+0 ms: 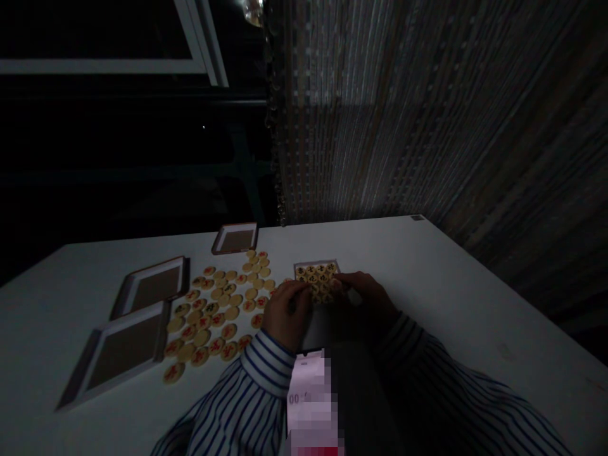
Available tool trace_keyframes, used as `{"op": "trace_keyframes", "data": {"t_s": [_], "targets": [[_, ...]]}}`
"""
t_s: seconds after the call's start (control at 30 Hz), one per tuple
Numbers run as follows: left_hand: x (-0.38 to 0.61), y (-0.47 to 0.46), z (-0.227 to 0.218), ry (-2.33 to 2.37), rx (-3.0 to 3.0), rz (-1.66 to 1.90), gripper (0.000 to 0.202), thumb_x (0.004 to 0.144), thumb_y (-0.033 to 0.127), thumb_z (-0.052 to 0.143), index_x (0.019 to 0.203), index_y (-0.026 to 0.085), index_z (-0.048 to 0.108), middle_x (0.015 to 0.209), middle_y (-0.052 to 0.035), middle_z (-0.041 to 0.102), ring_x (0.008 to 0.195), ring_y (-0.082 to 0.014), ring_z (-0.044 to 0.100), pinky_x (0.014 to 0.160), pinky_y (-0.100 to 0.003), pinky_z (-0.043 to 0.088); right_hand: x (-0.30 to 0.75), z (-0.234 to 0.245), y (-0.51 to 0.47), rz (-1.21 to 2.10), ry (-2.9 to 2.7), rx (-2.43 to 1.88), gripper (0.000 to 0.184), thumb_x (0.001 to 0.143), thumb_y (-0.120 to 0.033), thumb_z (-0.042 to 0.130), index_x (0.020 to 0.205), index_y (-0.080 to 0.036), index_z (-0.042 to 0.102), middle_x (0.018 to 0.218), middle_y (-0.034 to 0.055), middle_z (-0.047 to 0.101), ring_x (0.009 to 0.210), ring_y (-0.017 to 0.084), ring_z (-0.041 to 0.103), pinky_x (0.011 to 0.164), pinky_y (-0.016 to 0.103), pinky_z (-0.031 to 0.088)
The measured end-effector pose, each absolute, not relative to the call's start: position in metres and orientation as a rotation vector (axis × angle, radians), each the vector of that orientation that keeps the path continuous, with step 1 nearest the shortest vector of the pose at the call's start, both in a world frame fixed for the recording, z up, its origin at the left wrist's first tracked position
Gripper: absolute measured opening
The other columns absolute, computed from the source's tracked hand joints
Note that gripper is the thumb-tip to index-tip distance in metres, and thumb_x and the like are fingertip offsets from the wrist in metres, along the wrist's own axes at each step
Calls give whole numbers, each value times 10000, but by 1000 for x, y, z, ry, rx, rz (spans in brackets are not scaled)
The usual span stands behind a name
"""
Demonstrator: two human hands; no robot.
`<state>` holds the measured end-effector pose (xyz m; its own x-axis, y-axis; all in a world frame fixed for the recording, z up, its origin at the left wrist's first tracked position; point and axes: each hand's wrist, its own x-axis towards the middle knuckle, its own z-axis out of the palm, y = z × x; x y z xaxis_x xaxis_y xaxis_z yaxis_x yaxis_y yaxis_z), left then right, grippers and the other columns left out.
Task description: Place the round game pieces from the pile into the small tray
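A small shallow box [316, 261] holds rows of round wooden Chinese chess pieces [312, 270] with dark characters facing up. My left hand [285, 311] is at its lower left side, fingers curled and the fingertips together over the pieces. What those fingertips hold, if anything, is too dark to make out. My right hand [368, 294] is closed round the right side of the box, with its fingers at the edge. Left of my hands, many loose Chinese chess pieces [217, 320] lie spread, some showing red or black characters, others blank side up.
Three shallow box parts lie beyond the loose pieces: one at the back [237, 239], one at the left [156, 288] and one nearer me [126, 351]. A lit phone [306, 392] is below my hands on the white table [413, 266]. A string curtain [361, 126] hangs behind.
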<state>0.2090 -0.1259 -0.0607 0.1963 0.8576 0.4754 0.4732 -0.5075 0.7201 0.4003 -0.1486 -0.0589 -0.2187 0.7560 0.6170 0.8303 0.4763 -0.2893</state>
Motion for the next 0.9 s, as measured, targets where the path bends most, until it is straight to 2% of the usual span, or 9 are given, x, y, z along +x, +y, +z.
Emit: {"op": "trace_keyframes", "data": {"t_s": [0.3,0.47,0.67,0.9], "targets": [[206,-118,-73,1364,2168,1210,198,755,232,521,916,148,597,991,-103,610,959,-214,560,863,-409,459,410,-57,-149,-82,-2001,-1483,270,768,-320,522,980,-165,585,724,44,633,643,156,550,612,282,401],[207,-119,-78,1309,2206,1131,310,719,256,574,1007,144,548,1075,-121,573,1033,-233,528,894,-425,441,419,-63,-145,-57,-2041,-1461,268,758,-331,536,968,-168,573,819,67,639,710,168,562,645,298,409],[209,-119,-83,1191,2197,1117,478,660,225,628,1102,155,458,1087,-123,554,1045,-249,514,881,-455,434,419,-67,-142,-21,-2043,-1332,176,767,-302,529,875,-170,574,879,76,624,806,178,548,708,317,432],[209,-118,-87,1173,2161,1103,498,656,215,626,1115,140,449,1090,-138,544,1050,-259,510,880,-460,428,422,-77,-138,-9,-2054,-1354,194,773,-321,519,875,-173,591,922,75,603,861,177,542,746,331,442]]}}
